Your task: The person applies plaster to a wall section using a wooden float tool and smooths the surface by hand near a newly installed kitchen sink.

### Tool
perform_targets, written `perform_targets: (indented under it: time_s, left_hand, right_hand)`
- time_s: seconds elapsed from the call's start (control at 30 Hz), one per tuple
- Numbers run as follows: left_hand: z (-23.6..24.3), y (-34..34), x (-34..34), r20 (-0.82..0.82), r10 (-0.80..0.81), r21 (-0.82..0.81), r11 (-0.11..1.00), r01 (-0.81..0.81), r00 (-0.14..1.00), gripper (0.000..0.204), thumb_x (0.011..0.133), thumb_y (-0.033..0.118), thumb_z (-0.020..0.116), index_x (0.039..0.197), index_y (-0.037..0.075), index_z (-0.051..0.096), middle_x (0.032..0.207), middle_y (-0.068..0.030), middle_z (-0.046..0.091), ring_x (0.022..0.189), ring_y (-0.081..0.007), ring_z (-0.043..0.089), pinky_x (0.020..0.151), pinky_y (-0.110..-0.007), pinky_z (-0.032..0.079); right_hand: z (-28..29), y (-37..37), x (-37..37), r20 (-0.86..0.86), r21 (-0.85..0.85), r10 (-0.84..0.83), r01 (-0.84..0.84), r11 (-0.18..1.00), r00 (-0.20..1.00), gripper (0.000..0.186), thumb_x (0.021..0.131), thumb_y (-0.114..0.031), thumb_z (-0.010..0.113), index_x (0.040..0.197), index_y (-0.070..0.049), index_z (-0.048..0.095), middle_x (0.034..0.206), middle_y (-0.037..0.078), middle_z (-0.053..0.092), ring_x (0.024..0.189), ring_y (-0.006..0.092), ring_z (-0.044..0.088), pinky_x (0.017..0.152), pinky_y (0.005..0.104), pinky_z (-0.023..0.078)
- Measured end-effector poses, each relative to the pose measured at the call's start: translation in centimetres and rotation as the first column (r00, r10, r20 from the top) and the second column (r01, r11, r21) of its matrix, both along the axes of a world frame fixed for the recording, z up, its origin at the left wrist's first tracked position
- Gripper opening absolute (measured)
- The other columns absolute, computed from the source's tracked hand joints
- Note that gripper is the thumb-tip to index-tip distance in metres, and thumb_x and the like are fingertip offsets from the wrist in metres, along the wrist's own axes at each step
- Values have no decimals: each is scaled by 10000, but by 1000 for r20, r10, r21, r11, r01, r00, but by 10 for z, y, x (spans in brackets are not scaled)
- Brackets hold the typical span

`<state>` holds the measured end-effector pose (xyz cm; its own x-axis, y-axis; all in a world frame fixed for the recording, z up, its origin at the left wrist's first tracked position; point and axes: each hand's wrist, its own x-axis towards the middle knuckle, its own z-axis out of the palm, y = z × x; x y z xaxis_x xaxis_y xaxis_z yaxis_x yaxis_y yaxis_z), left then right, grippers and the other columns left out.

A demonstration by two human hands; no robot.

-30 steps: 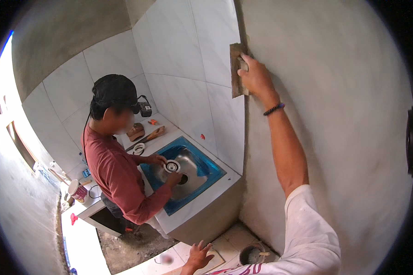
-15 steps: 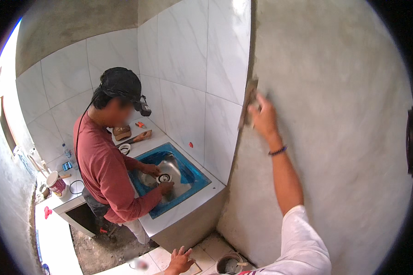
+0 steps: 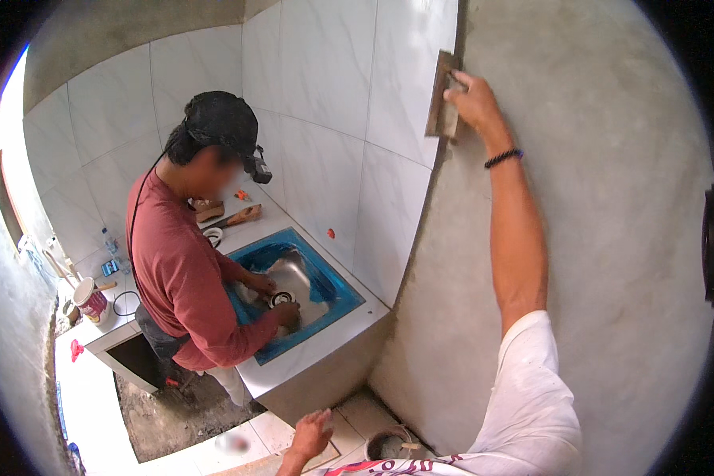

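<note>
The rectangular plastering trowel (image 3: 437,101) sits at the right edge of the white tiled wall (image 3: 317,71), the right hand (image 3: 479,105) gripping its back, the sensible hold; it should feel light, stiff (perhaps gritty). Below that wall, the left hand (image 3: 312,433) curls loosely, seemingly empty.

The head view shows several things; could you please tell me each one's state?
Right hand, gripping plastering trowel
Plastering trowel, held along the edge of the wall tiles
Left hand, loosely curled, nothing visible inside
Steel sink, rim covered in blue film
Drain fitting, held in a co-worker's hands
Bucket, grey contents inside
</note>
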<state>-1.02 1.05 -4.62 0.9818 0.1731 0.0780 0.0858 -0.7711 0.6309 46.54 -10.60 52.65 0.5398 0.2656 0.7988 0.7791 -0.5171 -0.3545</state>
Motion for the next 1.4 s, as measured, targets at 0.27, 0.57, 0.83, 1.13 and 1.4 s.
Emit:
perform_targets:
  time_s: [0.27, 0.57, 0.83, 1.13, 1.4]
  left_hand:
    - [50, 37, 92, 343, 106, 101, 984, -148, 933, 632, 815, 163, 679, 1383, 56, 425, 1266, -204, 526, 1181, -412, 464, 958, -517, 380]
    - [23, 75, 170, 337, 151, 144, 967, -209, 929, 677, 834, 229, 670, 1413, 32, 379, 1328, -219, 486, 1224, -416, 435, 999, -515, 357]
    - [-15, 97, 175, 333, 235, 157, 941, -300, 913, 679, 856, 300, 650, 1404, -3, 388, 1367, -222, 482, 1219, -422, 453, 1022, -521, 353]
    - [13, 81, 173, 301, 238, 240, 918, -315, 923, 698, 833, 377, 641, 1374, -13, 435, 1279, -185, 555, 1148, -360, 488, 968, -479, 380]
    - [21, 96, 166, 349, 230, 286, 897, -337, 908, 714, 774, 404, 668, 1316, -24, 488, 1232, -172, 562, 1119, -349, 484, 960, -481, 361]
  right_hand:
    - [-145, -5, -36, -114, 43, 80, -75, 996, 990, 556, 803, -157, 680, 1309, 25, 542, 1237, 296, 584, 1193, 377, 564, 1014, 401, 437]
    - [-291, -18, -55, -274, 22, 133, -132, 991, 952, 555, 818, -138, 649, 1326, 40, 515, 1240, 290, 586, 1197, 377, 563, 1019, 406, 435]
    - [-143, -46, -58, -99, 214, 166, -142, 966, 981, 589, 818, -166, 663, 1290, 141, 491, 1319, 281, 543, 1271, 359, 500, 1087, 398, 367]
    - [133, -35, -60, -138, 359, 533, -459, 812, 835, 505, 885, -142, 578, 1356, 16, 484, 1198, 126, 614, 1071, 222, 597, 933, 352, 483]
    - [230, -18, -46, -141, 262, 431, -386, 885, 891, 397, 924, -184, 537, 1290, -30, 535, 1182, 102, 615, 1080, 241, 604, 898, 433, 511]
